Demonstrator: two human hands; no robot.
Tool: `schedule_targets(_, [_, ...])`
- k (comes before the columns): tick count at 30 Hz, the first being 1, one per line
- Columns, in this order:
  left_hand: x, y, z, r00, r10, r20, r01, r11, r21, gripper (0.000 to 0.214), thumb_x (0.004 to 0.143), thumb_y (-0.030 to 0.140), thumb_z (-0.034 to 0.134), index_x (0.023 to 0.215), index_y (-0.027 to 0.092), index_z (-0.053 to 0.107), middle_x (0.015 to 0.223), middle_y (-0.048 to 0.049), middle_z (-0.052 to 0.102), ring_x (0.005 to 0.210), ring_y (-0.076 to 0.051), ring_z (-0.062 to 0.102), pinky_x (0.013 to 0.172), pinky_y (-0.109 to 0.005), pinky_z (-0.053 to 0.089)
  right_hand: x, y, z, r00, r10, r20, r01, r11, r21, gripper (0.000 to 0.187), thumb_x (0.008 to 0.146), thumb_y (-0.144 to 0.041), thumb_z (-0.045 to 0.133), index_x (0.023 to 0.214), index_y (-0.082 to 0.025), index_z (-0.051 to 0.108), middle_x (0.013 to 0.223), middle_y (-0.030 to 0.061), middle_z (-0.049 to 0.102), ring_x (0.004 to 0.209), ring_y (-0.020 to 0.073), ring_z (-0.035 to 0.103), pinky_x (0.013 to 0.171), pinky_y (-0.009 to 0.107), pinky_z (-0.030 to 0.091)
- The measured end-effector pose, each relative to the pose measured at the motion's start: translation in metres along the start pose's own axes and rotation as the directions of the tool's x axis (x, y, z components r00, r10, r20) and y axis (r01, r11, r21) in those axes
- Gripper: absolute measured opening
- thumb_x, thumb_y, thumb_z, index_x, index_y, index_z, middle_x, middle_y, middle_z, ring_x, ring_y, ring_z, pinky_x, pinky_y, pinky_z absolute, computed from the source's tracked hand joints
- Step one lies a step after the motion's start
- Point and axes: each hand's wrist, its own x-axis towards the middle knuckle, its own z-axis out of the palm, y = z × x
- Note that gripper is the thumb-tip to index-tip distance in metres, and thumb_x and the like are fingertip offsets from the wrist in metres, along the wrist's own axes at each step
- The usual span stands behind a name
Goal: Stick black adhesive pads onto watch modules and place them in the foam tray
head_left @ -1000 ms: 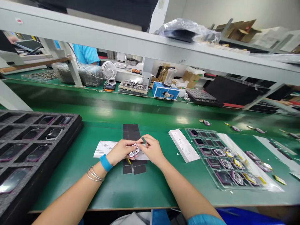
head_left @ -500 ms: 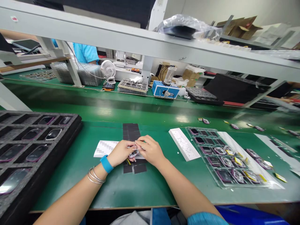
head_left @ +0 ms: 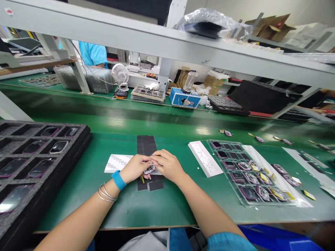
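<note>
Head view: our left hand [head_left: 134, 169] pinches the small silver module [head_left: 149, 170] just over the black pad sheet [head_left: 146, 143], probably to steady it. Right hand [head_left: 169, 166] fingertips are closed on its top edge. Clear tray [head_left: 227, 173] lies right and foam tray [head_left: 78, 139] left, both within reach.

I work on an electronics assembly line in a factory. My green bench [head_left: 167, 205] runs beside a long conveyor [head_left: 131, 118], with a steel shelf [head_left: 131, 38] overhead carrying cardboard boxes [head_left: 272, 24]. A foam tray [head_left: 86, 130] and a clear blister tray [head_left: 237, 188] hold rows of identical small parts [head_left: 58, 147]. Across the belt are stacked trays [head_left: 96, 80], a desk fan [head_left: 119, 75], a blue machine [head_left: 183, 99] and a co-worker [head_left: 92, 54] in blue uniform.
</note>
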Motion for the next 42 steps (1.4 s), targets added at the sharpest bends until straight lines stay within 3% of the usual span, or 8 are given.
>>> schedule_targets(11, [-0.002,0.004,0.003,0.999,-0.011,-0.037,0.011,1.0,0.0,0.016,0.074,0.021,0.058,0.081,0.012,0.069,0.051,-0.0006,0.062,0.046,-0.017,0.062,0.047,-0.026,0.051,0.001,-0.004,-0.001,0.996,0.022,0.081,-0.018,0.999,-0.049,0.02,0.089,-0.015,0.043,0.096,-0.019,0.061,0.095,0.0081,0.063,0.088,0.0179,0.056,0.069,0.026,0.048])
schedule_targets(18, [-0.001,0.004,0.0,0.997,-0.077,-0.002,0.076,0.983,-0.165,0.047,0.071,0.031,0.068,0.11,0.007,0.064,0.056,-0.0002,0.06,0.045,-0.013,0.06,0.047,-0.024,0.049,0.007,0.017,-0.019,0.961,0.275,-0.032,-0.269,0.955,0.121,0.02,0.089,-0.017,0.04,0.095,-0.019,0.058,0.096,0.0087,0.062,0.09,0.0182,0.059,0.079,0.03,0.048])
schedule_targets(21, [-0.002,0.004,-0.003,0.995,-0.1,0.0,0.097,0.961,-0.258,0.055,0.069,0.029,0.071,0.12,0.011,0.059,0.069,-0.0019,0.063,0.053,-0.011,0.061,0.054,-0.024,0.052,-0.007,0.052,-0.059,0.842,0.532,-0.086,-0.534,0.845,0.003,0.021,0.087,-0.018,0.041,0.097,-0.019,0.06,0.087,0.007,0.066,0.078,0.0187,0.062,0.073,0.031,0.048])
schedule_targets(24, [-0.003,0.004,-0.004,0.995,-0.099,0.021,0.101,0.932,-0.349,0.057,0.067,0.026,0.074,0.121,0.016,0.059,0.084,-0.0042,0.065,0.064,-0.011,0.063,0.066,-0.028,0.054,-0.032,0.09,-0.1,0.632,0.759,-0.157,-0.773,0.603,-0.196,0.024,0.081,-0.013,0.045,0.094,-0.016,0.065,0.085,0.0088,0.069,0.076,0.0198,0.063,0.071,0.029,0.046])
schedule_targets(28, [-0.003,0.003,-0.003,0.997,-0.075,0.016,0.075,0.922,-0.38,0.056,0.065,0.024,0.076,0.117,0.015,0.057,0.089,-0.0067,0.066,0.064,-0.013,0.064,0.064,-0.029,0.055,-0.052,0.114,-0.122,0.453,0.873,-0.181,-0.863,0.379,-0.334,0.022,0.075,-0.01,0.051,0.083,-0.012,0.071,0.084,0.015,0.069,0.078,0.0241,0.064,0.07,0.03,0.045])
schedule_targets(31, [-0.001,0.003,-0.001,0.998,-0.063,-0.002,0.057,0.926,-0.374,0.044,0.064,0.024,0.076,0.103,0.012,0.059,0.088,-0.0077,0.066,0.063,-0.013,0.064,0.058,-0.025,0.053,-0.04,0.102,-0.107,0.538,0.809,-0.237,-0.834,0.47,-0.287,0.023,0.08,-0.016,0.05,0.089,-0.012,0.071,0.089,0.0155,0.069,0.082,0.0243,0.063,0.074,0.032,0.045])
schedule_targets(36, [0.001,0.004,-0.001,0.994,-0.107,-0.027,0.093,0.939,-0.331,0.046,0.062,0.022,0.077,0.104,0.013,0.061,0.08,-0.006,0.068,0.061,-0.015,0.066,0.06,-0.026,0.054,-0.003,0.042,-0.048,0.941,0.307,-0.145,-0.3,0.951,0.07,0.019,0.084,-0.022,0.053,0.092,-0.023,0.07,0.09,0.006,0.069,0.084,0.0185,0.062,0.076,0.032,0.05])
schedule_targets(42, [-0.001,0.004,-0.003,0.996,-0.085,0.024,0.088,0.963,-0.255,0.038,0.065,0.026,0.073,0.097,0.011,0.061,0.063,-0.0029,0.066,0.054,-0.013,0.063,0.056,-0.023,0.05,0.002,0.007,-0.012,0.998,-0.064,-0.003,0.064,0.997,0.039,0.032,0.089,-0.013,0.042,0.106,-0.026,0.066,0.102,0.0054,0.067,0.094,0.0172,0.058,0.077,0.031,0.052])
